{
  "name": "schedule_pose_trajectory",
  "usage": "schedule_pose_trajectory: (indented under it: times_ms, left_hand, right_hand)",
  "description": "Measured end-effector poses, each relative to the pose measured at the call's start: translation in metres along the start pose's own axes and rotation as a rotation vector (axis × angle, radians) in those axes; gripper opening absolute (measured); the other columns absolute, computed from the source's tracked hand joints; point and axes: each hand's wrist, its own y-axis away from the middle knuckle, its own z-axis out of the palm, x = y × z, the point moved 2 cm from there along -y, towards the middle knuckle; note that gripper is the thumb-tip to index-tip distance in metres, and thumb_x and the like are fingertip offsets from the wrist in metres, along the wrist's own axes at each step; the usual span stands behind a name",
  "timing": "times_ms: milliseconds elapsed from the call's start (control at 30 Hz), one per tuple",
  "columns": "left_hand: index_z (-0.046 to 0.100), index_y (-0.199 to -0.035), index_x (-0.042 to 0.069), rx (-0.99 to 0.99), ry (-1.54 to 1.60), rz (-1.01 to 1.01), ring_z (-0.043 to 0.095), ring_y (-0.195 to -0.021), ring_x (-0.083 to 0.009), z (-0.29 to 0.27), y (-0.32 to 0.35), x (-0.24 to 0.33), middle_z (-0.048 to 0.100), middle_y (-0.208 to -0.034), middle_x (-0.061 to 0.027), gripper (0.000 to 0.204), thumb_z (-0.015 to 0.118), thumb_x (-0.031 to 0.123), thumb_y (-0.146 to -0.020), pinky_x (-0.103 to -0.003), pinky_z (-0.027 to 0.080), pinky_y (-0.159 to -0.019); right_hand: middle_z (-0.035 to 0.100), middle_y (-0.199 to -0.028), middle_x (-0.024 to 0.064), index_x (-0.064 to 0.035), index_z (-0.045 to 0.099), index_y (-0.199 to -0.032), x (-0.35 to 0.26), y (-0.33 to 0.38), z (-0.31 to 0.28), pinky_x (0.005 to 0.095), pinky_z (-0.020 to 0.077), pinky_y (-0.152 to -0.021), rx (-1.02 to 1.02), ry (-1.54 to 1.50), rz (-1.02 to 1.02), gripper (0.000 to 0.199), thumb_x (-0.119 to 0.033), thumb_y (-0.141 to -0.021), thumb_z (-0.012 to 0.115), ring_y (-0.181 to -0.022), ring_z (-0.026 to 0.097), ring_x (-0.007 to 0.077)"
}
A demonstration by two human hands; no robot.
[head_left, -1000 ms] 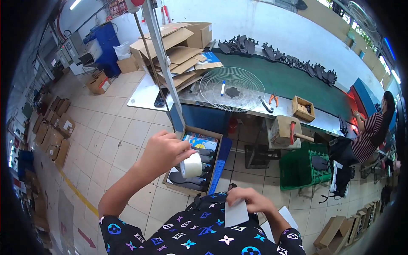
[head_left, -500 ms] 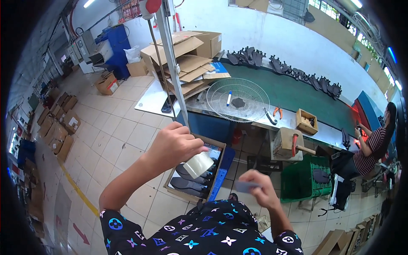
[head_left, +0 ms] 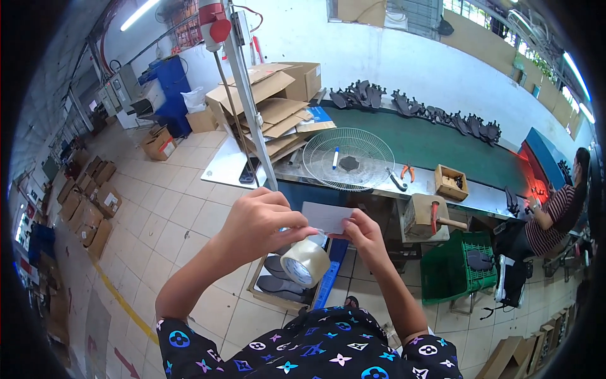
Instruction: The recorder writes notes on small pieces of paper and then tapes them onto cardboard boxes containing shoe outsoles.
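Note:
My left hand (head_left: 262, 218) pinches the clear packing tape beside its roll (head_left: 310, 259), which hangs below the fingers with its core turned toward me. A small pale card (head_left: 327, 216) is held at its right end between the thumb and fingers of my right hand (head_left: 365, 232). The card's lower left edge meets the left fingertips, and a clear strip of tape seems to run there; whether it sticks to the card I cannot tell. Below the hands, partly hidden by them, an open carton (head_left: 268, 292) on the floor holds dark grey sole-shaped pieces (head_left: 278, 285).
Ahead is a green conveyor belt (head_left: 429, 142) with dark pieces along its far side. On its near edge lie a wire fan guard (head_left: 348, 180), pliers (head_left: 408, 173) and a wooden box (head_left: 451, 189). Green crate (head_left: 435, 278) and mallet (head_left: 435, 218) are right; a co-worker (head_left: 555, 218) sits beyond.
My right hand has moved up and left, bringing the card against the left fingertips. The tape roll has turned so its core shows. The view has shifted slightly.

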Motion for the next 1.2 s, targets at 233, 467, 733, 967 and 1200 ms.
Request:
schedule_pose_trajectory:
  times_ms: [233,467,733,967,1200]
  left_hand:
    - [0.072,-0.07,0.014,-0.008,0.007,-0.052,0.06,-0.061,-0.0127,-0.014,0.003,0.005,0.062,-0.059,0.0006,0.023,0.076,0.036,-0.078,-0.029,0.045,-0.061]
    - [0.072,-0.069,0.014,0.016,-0.02,-0.13,0.06,-0.058,-0.0136,-0.028,0.008,0.004,0.062,-0.057,0.0,0.023,0.075,0.034,-0.078,-0.03,0.046,-0.06]
    - [0.073,-0.069,0.012,0.042,-0.079,-0.178,0.059,-0.057,-0.0148,-0.04,0.012,0.002,0.062,-0.057,-0.0022,0.022,0.076,0.032,-0.078,-0.03,0.046,-0.061]
    - [0.073,-0.069,0.011,0.033,-0.112,-0.162,0.059,-0.059,-0.0125,-0.044,0.014,-0.005,0.067,-0.064,-0.0001,0.016,0.08,0.024,-0.075,-0.029,0.045,-0.058]
    - [0.072,-0.068,0.013,0.084,-0.144,-0.16,0.058,-0.056,-0.0157,-0.04,0.014,-0.011,0.06,-0.055,-0.0017,0.023,0.075,0.033,-0.078,-0.03,0.045,-0.061]
  right_hand:
    - [0.062,-0.103,0.0039,0.0009,0.058,-0.112,0.009,-0.021,0.011,0.027,0.0451,-0.089,-0.288,0.08,0.042,0.02,-0.012,-0.098,0.052,-0.097,0.056,0.01]
    - [0.06,-0.096,0.0013,0.0005,0.058,-0.11,0.0,-0.032,0.025,0.0262,0.0441,-0.086,-0.407,0.127,0.023,0.018,-0.012,-0.098,0.053,-0.093,0.053,0.0088]
    - [0.059,-0.093,0.0023,0.0013,0.059,-0.106,-0.012,-0.035,0.041,0.0261,0.0444,-0.082,-0.388,0.21,0.028,0.016,-0.011,-0.097,0.053,-0.091,0.053,0.009]
    - [0.063,-0.088,0.0016,0.0024,0.059,-0.108,-0.006,-0.029,0.045,0.0233,0.045,-0.074,-0.328,0.177,0.003,0.018,-0.009,-0.095,0.055,-0.081,0.054,0.0077]
    - [0.064,-0.079,0.0083,0.0022,0.06,-0.113,-0.017,-0.02,0.048,0.0238,0.0459,-0.065,-0.252,0.456,-0.171,0.022,-0.008,-0.093,0.056,-0.071,0.056,0.0085]
